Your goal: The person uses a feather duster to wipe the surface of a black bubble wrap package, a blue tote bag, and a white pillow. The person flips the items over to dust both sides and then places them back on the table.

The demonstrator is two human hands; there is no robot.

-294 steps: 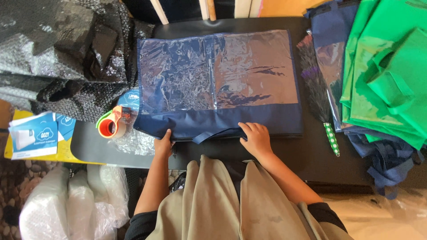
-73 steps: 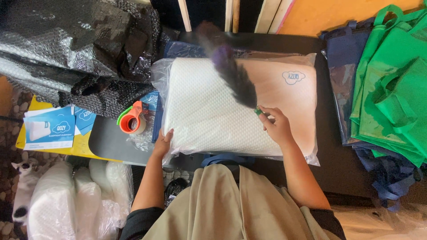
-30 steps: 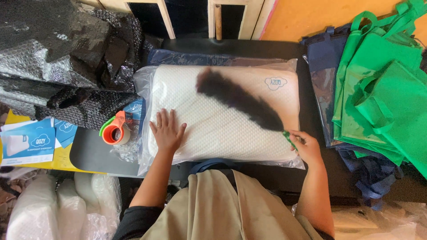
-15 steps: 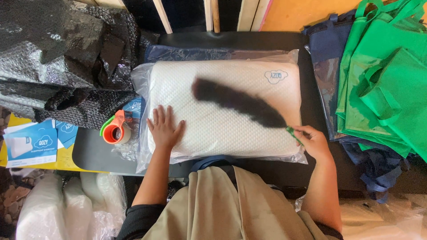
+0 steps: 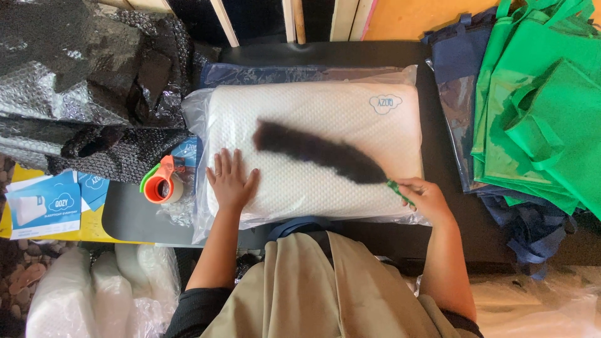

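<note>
A white pillow (image 5: 325, 119) in a clear plastic bag lies on the dark table (image 5: 125, 216), on top of a navy bag (image 5: 275, 72). My left hand (image 5: 230, 180) rests flat on the pillow's near left part, fingers spread. My right hand (image 5: 423, 199) grips the green handle of a dark feather duster (image 5: 316, 151). The duster's plume lies across the middle of the pillow, pointing up and to the left.
An orange tape dispenser (image 5: 160, 183) sits left of the pillow. Black bubble wrap (image 5: 81, 87) is piled at the far left, with blue and white leaflets (image 5: 47, 203) below it. Green and navy fabric bags (image 5: 538, 106) are stacked on the right. White wrapped bundles (image 5: 81, 294) lie at the lower left.
The duster's plume has swept leftward over the pillow's middle. My right hand has stayed at the pillow's near right corner, and my left hand has stayed flat on the pillow.
</note>
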